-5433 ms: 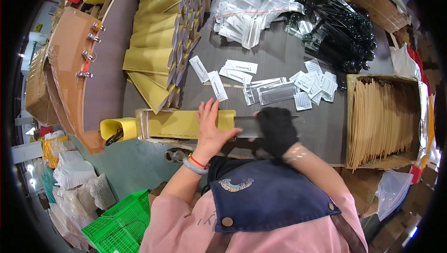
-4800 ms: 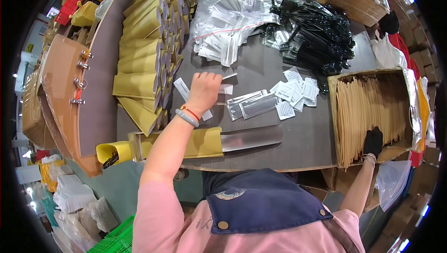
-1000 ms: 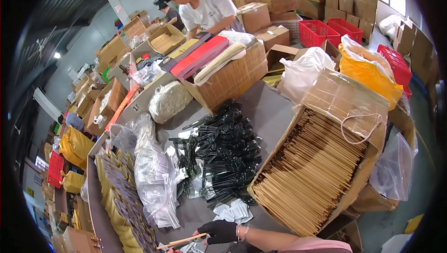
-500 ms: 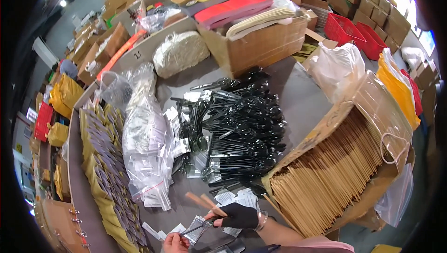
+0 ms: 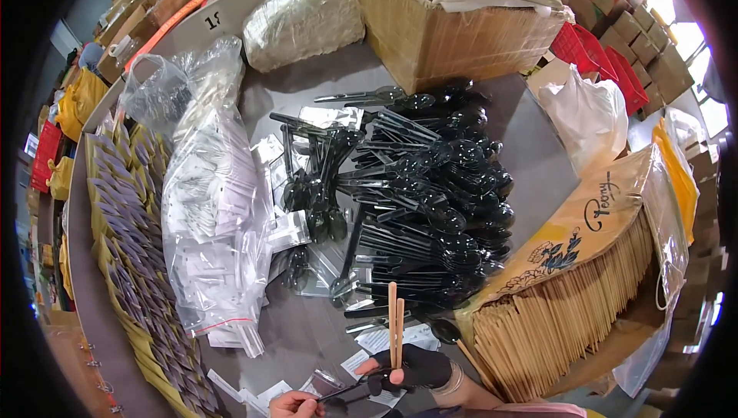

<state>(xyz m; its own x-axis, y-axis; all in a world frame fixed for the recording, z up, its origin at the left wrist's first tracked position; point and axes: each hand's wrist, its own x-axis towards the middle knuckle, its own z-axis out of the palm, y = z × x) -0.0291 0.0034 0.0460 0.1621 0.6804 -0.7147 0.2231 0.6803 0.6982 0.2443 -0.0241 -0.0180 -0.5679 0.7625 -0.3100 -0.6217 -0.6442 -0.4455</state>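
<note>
My right hand (image 5: 425, 368), in a black fingerless glove, is closed round a pair of wooden chopsticks (image 5: 395, 326) that point upward. Dark plastic cutlery (image 5: 355, 392) spans the gap between both hands. My left hand (image 5: 295, 405) is bare, at the lower edge, its fingers pinched at the left end of that cutlery; its exact kind is hard to make out. Beyond the hands lies a big heap of black plastic spoons (image 5: 430, 187). Small white packets (image 5: 400, 336) are scattered on the grey table (image 5: 307, 333) around my hands.
At the right, an open carton (image 5: 538, 264) holds rows of wooden chopsticks. A clear bag of white packets (image 5: 219, 210) lies left, beside a row of yellow-and-grey folded pouches (image 5: 142, 256). Farther back are a wrapped white bundle (image 5: 304, 24) and a large cardboard box (image 5: 469, 41).
The view has shifted toward the table. The chopsticks in my right hand have swung from slanting left to nearly upright. My left hand stays low beside the right, at the dark cutlery.
</note>
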